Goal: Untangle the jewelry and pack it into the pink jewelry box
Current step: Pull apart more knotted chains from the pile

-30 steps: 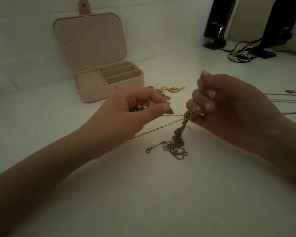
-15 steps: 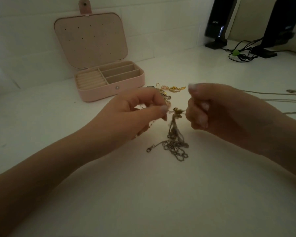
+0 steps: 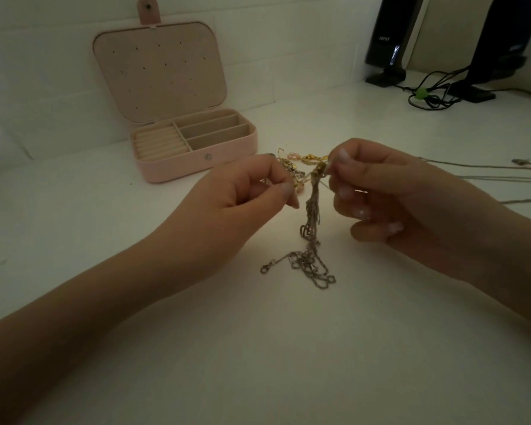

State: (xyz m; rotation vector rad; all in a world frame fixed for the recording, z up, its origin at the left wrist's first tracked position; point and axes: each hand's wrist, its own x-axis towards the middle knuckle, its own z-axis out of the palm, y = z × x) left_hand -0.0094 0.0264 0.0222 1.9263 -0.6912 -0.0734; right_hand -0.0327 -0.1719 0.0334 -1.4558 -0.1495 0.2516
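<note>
— Where's the tangle?
— Hanging between both hands; the right hand [image 3: 390,197] pinches the top of the chain bundle [image 3: 314,210], whose tail pools on the desk [image 3: 288,348].
— And the left hand [image 3: 239,200]?
— Fingers curled, pinching a thin strand beside it.
— The pink jewelry box [image 3: 196,167]?
— Open, behind the left hand, well apart.

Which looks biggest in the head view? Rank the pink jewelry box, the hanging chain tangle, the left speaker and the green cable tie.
1. Pink jewelry box, lid open.
2. Left speaker and chain tangle: similar apparent length, and the speaker stands farther off, so unranked.
3. Green cable tie, smallest.
</note>
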